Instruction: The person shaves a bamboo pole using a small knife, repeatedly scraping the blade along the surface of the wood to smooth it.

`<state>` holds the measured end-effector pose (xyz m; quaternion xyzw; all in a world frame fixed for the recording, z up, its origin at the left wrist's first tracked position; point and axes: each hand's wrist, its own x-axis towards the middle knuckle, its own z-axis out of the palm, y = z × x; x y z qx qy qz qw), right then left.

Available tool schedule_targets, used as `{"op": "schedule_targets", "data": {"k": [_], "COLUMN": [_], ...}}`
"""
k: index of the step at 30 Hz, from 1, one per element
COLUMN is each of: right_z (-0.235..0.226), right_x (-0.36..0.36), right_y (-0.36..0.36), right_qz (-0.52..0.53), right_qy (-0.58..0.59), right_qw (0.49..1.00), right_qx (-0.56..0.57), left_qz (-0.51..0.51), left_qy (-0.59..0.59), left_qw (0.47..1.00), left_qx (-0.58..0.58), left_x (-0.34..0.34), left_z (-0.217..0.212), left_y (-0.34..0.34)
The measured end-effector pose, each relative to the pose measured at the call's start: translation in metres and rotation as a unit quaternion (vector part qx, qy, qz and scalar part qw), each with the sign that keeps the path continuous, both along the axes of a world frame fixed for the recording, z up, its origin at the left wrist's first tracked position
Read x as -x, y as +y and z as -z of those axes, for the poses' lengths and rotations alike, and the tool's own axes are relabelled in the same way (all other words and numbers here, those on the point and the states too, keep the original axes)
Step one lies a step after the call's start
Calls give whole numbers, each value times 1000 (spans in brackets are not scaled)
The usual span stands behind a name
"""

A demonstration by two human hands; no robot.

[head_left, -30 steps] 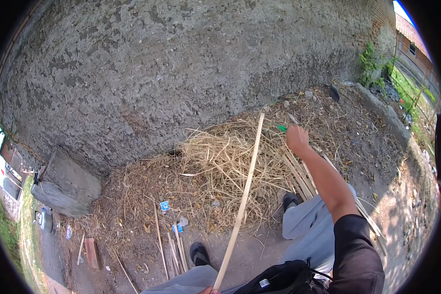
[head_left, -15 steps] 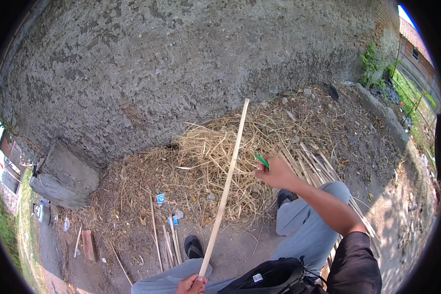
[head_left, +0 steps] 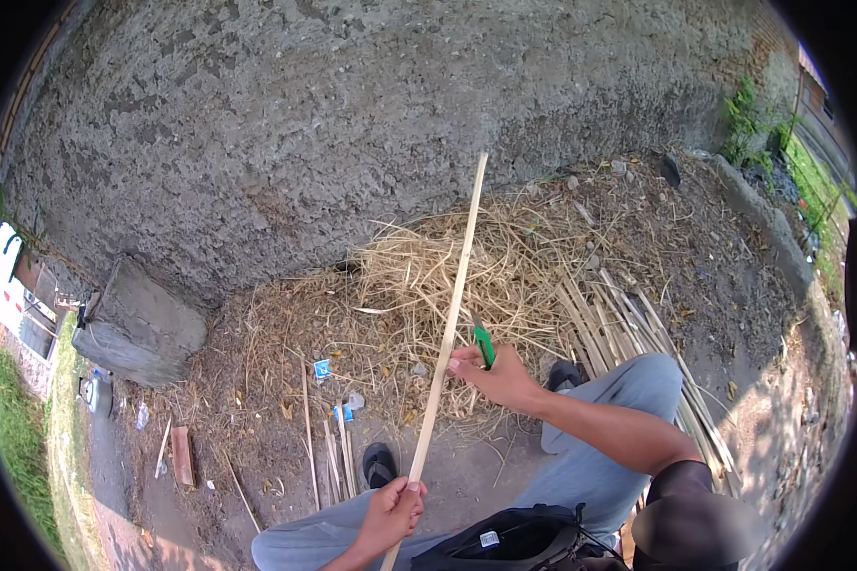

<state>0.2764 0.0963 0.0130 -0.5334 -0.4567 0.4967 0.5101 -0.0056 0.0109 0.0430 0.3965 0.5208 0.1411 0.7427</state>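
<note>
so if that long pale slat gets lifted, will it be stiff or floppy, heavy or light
Probably fairly stiff: the long pale slat runs nearly straight, with no obvious sag. It looks narrow, so likely light for its length. The far end may swing readily, since it reaches well past the right hand.
</note>
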Motion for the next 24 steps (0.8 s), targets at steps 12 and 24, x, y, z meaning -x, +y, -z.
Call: {"op": "schedule_targets", "data": {"k": [12,24], "right_z": [0,-16], "right_x": [-12,-14], "right_y": [4,-5], "right_qz": [34,37], "right_qy": [94,-360], "right_qw": [992,927], "right_qx": [79,-97], "left_qz": [252,-50], "left_qy": [227,-47], "left_qw": [920,996], "left_qx": [-198,-55], "left_x": [-12,-65], "left_z": [4,7], "left_y": [31,61]}}
